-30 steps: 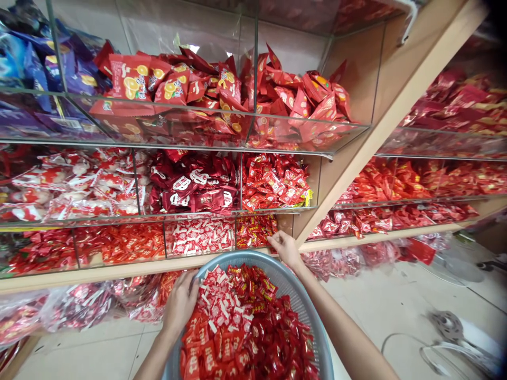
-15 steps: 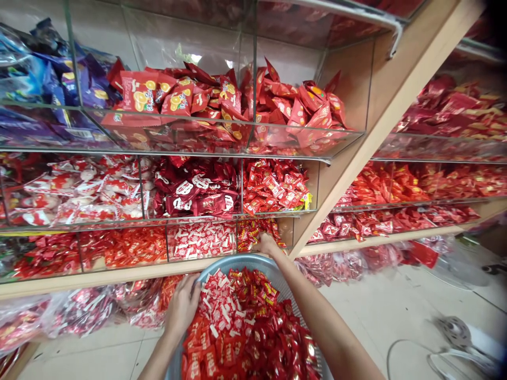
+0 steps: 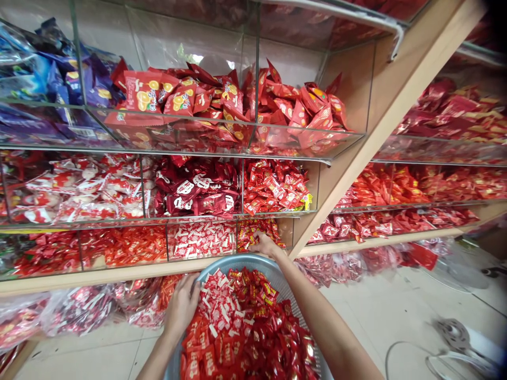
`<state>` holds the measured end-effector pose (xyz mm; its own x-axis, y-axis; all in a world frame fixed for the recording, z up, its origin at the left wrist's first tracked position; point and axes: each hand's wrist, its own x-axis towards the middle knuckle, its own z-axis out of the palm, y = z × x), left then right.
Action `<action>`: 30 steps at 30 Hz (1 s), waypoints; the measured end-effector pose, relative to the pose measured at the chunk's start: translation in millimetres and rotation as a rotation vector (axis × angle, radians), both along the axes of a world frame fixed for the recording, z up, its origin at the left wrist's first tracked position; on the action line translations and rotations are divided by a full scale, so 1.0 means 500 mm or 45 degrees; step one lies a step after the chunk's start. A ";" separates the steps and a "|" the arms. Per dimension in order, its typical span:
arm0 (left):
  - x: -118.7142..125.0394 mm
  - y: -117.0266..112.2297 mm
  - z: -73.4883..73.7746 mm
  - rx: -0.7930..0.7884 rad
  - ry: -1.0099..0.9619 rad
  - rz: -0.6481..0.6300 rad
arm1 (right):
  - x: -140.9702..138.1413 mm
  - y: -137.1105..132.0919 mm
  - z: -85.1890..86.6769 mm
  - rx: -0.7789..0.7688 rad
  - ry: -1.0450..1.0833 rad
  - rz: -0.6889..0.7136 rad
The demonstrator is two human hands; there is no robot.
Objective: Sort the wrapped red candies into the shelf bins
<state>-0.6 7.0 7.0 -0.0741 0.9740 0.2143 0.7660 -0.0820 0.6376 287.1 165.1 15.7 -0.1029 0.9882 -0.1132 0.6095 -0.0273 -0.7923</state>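
Note:
A round grey basket [image 3: 253, 262] heaped with red and white wrapped candies [image 3: 241, 327] is right below me. My left hand [image 3: 182, 306] grips its left rim, fingers curled over the edge. My right hand [image 3: 266, 244] reaches over the basket's far rim into the lowest shelf bin of small red and gold candies [image 3: 257, 232]. Its fingers are bent down among the wrappers, and I cannot make out what they hold.
Glass-fronted shelves [image 3: 237, 214] hold red snack packets, dark red packets, white-red candies and blue bags at top left. A slanted wooden upright [image 3: 356, 153] divides two shelf units. Plastic bags of sweets lie under the bottom shelf. A fan base and cable sit on the floor at right.
My right hand has moved from the basket's far rim up into the lowest candy bin. The left hand has stayed on the basket's rim.

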 end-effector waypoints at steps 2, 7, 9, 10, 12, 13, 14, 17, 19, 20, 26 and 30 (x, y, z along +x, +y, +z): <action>0.001 0.000 0.000 -0.007 0.004 0.004 | 0.000 0.000 0.001 -0.028 0.002 -0.011; 0.001 0.000 -0.001 -0.025 0.008 0.001 | 0.001 -0.010 0.008 -0.036 0.311 -0.085; 0.000 -0.001 -0.002 -0.020 0.006 0.001 | 0.004 -0.014 0.018 -0.085 0.551 -0.163; 0.000 -0.001 -0.001 -0.010 0.005 0.002 | 0.006 -0.015 0.026 -0.121 0.683 -0.204; 0.001 -0.002 0.000 0.007 0.005 0.005 | 0.015 -0.015 0.043 -0.199 0.955 -0.271; 0.002 -0.002 0.001 0.009 0.006 0.009 | 0.020 -0.016 0.052 -0.229 1.081 -0.293; 0.002 -0.003 0.002 0.008 0.007 0.013 | 0.026 -0.018 0.061 -0.248 1.196 -0.310; 0.003 -0.002 0.001 0.014 0.004 0.024 | 0.039 -0.039 0.084 -0.262 1.415 -0.325; 0.002 -0.001 -0.001 0.017 -0.011 0.026 | 0.040 -0.071 0.094 -0.278 1.441 -0.283; 0.000 0.000 -0.001 0.014 -0.024 0.027 | 0.039 -0.093 0.098 -0.301 1.425 -0.240; 0.010 0.003 0.036 0.086 -0.096 -0.014 | 0.020 -0.252 0.102 -0.539 1.149 0.129; 0.075 -0.006 0.080 -0.033 -0.269 -0.131 | 0.007 -0.320 0.087 -0.632 0.983 0.181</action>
<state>36.7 3.8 46.9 -0.0146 0.9837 0.1792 0.6037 -0.1342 0.7858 290.4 4.8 59.3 -0.4425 0.8171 -0.3695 -0.0585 -0.4374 -0.8973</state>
